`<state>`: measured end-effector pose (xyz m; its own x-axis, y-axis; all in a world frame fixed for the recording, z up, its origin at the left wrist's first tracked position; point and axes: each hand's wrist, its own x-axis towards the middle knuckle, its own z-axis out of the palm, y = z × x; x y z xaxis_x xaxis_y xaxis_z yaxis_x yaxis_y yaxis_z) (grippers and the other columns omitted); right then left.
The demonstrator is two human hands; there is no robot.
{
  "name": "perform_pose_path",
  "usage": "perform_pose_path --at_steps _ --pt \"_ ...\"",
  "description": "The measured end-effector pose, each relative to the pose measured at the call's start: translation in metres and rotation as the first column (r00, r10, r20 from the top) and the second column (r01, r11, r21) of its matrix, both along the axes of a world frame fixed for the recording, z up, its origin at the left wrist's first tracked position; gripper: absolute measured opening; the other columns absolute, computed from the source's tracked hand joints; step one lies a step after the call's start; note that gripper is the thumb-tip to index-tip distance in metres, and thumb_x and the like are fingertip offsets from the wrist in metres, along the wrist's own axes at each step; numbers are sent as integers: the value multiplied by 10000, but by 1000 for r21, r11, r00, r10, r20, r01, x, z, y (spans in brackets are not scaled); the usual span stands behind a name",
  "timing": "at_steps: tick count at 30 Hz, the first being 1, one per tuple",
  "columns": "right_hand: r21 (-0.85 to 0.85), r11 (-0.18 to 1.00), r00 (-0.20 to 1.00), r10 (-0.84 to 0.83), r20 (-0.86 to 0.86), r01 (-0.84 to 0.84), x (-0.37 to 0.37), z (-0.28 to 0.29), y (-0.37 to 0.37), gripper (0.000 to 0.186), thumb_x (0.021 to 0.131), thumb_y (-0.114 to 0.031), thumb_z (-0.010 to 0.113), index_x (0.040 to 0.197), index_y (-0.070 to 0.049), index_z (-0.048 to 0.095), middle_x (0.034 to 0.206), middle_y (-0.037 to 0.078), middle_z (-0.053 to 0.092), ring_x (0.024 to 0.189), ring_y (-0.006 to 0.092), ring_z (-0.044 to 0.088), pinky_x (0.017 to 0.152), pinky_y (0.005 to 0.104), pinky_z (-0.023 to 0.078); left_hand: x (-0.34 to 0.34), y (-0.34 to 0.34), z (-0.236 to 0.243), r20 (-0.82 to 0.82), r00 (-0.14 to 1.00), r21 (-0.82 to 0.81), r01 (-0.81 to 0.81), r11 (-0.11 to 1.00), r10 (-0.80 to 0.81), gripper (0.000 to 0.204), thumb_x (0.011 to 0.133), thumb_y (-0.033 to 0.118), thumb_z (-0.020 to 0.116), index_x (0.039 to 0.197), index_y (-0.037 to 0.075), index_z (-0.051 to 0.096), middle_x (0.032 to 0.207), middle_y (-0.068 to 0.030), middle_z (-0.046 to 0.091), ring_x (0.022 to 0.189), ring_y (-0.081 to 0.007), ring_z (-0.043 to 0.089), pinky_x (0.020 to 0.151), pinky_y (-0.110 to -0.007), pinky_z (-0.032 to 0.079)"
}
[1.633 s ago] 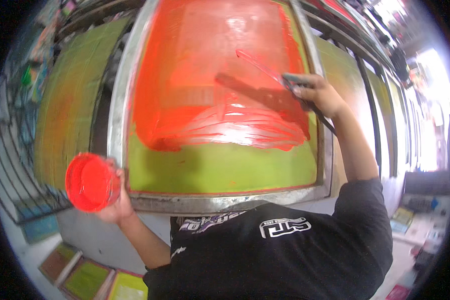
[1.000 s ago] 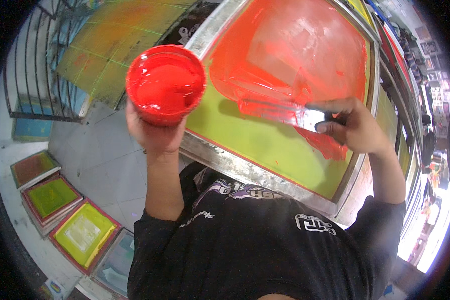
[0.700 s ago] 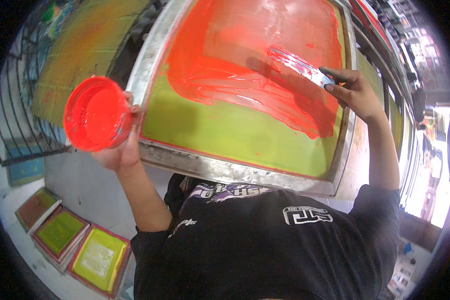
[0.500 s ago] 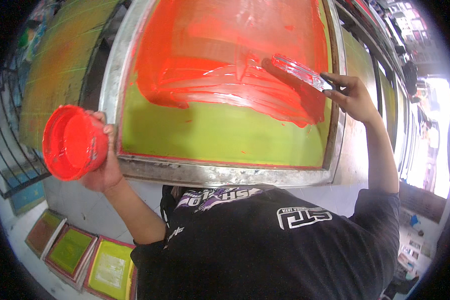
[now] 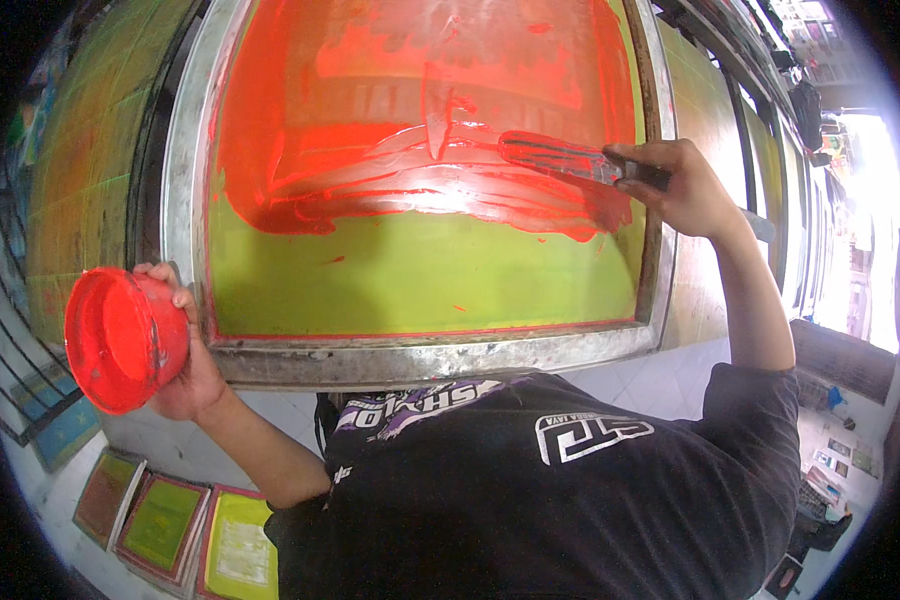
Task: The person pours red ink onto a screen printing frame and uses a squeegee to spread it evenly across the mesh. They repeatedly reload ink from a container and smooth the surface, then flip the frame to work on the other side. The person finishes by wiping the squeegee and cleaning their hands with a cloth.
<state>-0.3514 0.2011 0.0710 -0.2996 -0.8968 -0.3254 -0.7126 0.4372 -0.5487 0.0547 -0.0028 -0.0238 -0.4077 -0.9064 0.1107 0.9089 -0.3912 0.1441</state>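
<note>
A large silk-screen frame (image 5: 450,362) with a metal rim lies in front of me. Thick red ink (image 5: 370,190) covers the far part of its yellow-green mesh (image 5: 430,265), with an uneven wet edge toward me. My right hand (image 5: 685,185) pinches the handle of an ink spatula (image 5: 555,158) at the right side of the screen. Red ink coats its blade, which points left over the inked area; whether it touches the mesh I cannot tell. Off the frame's near-left corner, my left hand (image 5: 198,375) grips a round red tub (image 5: 160,335) of red ink, tilted with its mouth facing left.
Several smaller framed screens (image 5: 165,525) lean together on the floor at lower left. Beside the large frame stand a stained yellow-green board (image 5: 95,190) on the left and another panel (image 5: 700,150) on the right. A black metal rack (image 5: 15,330) is at far left.
The spatula has swung left and flattened across the ink, its blade now more level. The tub sits lower and slightly farther left in the picture. The whole view has shifted a little.
</note>
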Motion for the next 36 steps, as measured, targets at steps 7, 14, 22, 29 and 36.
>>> perform_pose_path --at_steps 7,14,22,29,36 --pt "68 996 999 49 10 -49 17 7 -30 330 788 36 564 1116 48 535 979 144 637 933 181 611 835 273 473 1 0 1 -26 1000 63 15 998 -13 657 768 336 532 1294 33 281 1232 -212 272 1169 -350 265 858 -533 314" --pt "14 994 991 108 81 -110 29 -2 -55 314 792 41 561 1104 57 538 991 153 632 931 185 610 833 281 471 -1 2 1 -44 999 72 -3 997 6 654 757 359 548 1292 61 319 1218 -216 308 1138 -352 288 833 -514 327" --pt "-25 959 958 284 34 -283 37 -14 -86 363 767 68 568 1127 34 537 982 154 628 907 169 605 822 281 475 -2 1 3 -28 1000 57 8 998 -6 660 747 363 574 1298 89 335 1233 -218 334 1139 -366 299 837 -510 338" --pt "-118 924 927 372 44 -365 58 -18 -101 282 769 -57 601 1043 14 595 949 144 639 850 234 632 775 303 483 1 9 1 -91 996 80 -4 997 11 684 719 331 613 1294 88 334 1247 -226 291 1157 -389 280 877 -553 312" --pt "-106 941 933 334 134 -322 78 -29 -114 308 763 -110 613 1058 -26 599 947 133 641 826 238 634 760 311 485 3 12 -3 -44 999 13 -1 1000 2 698 726 348 620 1304 86 328 1252 -227 306 1162 -383 285 897 -525 316"
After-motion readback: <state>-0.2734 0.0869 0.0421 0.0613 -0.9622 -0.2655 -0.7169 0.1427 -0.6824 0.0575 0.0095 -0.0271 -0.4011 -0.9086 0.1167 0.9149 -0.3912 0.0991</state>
